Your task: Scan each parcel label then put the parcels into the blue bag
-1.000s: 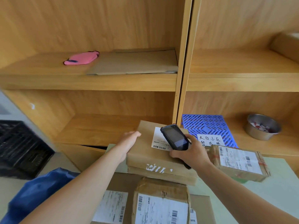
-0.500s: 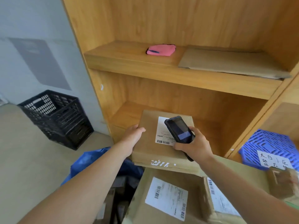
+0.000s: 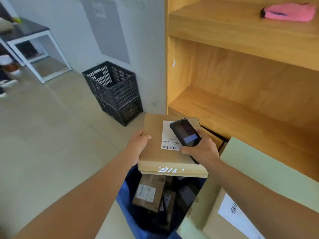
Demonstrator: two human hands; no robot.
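Both hands (image 3: 139,144) forward, gripping parcel (image 3: 155,145) and scanner (image 3: 185,132).

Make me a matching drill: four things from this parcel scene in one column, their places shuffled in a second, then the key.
1. handheld scanner
2. pink cloth
3. black crate
4. flat parcel

A. on the floor by the wall
B. held over the blue bag by the left hand
C. in the right hand
D. on the upper shelf

Pairs: 1-C, 2-D, 3-A, 4-B

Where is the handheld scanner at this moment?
In the head view, right of centre: the right hand holds the handheld scanner over the label of the cardboard parcel.
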